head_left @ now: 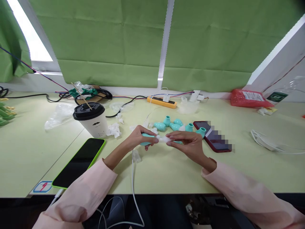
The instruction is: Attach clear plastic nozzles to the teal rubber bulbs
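Observation:
My left hand (140, 137) is wrapped round a turquoise bulb-shaped piece (145, 143) held above the table. At its right end sits a translucent whitish part (162, 138), pinched between the thumb and fingers of my right hand (188, 143). The two parts meet or nearly touch between my hands; my fingers hide the exact joint. Just behind lie several more turquoise bulb-shaped pieces (160, 126), some upright with open necks, others on their sides. A small clear plastic piece (136, 156) rests on the table below my left hand.
To the left stand a lidded paper cup (94, 122) with a stick and a green-edged phone (79, 162). A dark red phone (213, 136) lies to the right. Behind are an orange power strip (162, 102), cables and a red package (247, 98). A white cable (132, 178) crosses the front edge.

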The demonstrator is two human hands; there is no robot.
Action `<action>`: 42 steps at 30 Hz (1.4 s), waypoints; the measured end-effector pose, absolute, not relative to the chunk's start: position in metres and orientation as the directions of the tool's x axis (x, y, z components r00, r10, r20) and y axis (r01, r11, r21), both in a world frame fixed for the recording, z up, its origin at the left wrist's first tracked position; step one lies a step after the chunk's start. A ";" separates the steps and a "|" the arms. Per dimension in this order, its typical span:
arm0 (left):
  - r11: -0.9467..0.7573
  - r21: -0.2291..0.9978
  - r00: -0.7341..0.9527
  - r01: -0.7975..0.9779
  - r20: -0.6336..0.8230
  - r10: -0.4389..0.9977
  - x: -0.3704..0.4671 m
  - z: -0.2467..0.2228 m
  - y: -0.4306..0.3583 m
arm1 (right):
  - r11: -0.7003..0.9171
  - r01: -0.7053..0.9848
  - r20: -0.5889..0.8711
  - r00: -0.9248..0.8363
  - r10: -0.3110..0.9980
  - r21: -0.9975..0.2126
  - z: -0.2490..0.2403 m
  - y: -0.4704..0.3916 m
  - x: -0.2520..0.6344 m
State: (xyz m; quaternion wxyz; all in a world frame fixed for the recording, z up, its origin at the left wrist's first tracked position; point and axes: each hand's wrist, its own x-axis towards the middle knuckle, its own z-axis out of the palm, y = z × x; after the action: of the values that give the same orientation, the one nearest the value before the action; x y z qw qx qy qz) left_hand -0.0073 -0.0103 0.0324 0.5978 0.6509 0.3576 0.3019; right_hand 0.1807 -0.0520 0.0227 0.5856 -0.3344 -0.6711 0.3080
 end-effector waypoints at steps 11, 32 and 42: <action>-0.025 0.992 0.604 0.128 -0.058 0.795 -0.010 0.034 -0.009 | 0.348 0.210 0.329 -0.121 0.937 -0.914 0.017 -0.047 0.182; -0.128 0.976 0.596 0.174 0.000 0.803 -0.006 0.031 -0.010 | 0.213 0.038 0.202 -0.195 0.960 -0.976 0.011 -0.044 0.180; -0.128 0.989 0.510 0.080 0.070 0.857 -0.002 0.044 -0.019 | 0.396 0.065 0.396 -0.012 0.918 -0.916 0.028 -0.054 0.176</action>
State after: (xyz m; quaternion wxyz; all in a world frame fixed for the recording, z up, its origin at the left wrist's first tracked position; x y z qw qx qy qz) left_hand -0.0023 -0.0189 0.0441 0.5585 0.6657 0.3519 0.3480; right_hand 0.1762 -0.0543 0.0282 0.5743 -0.4049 -0.6069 0.3713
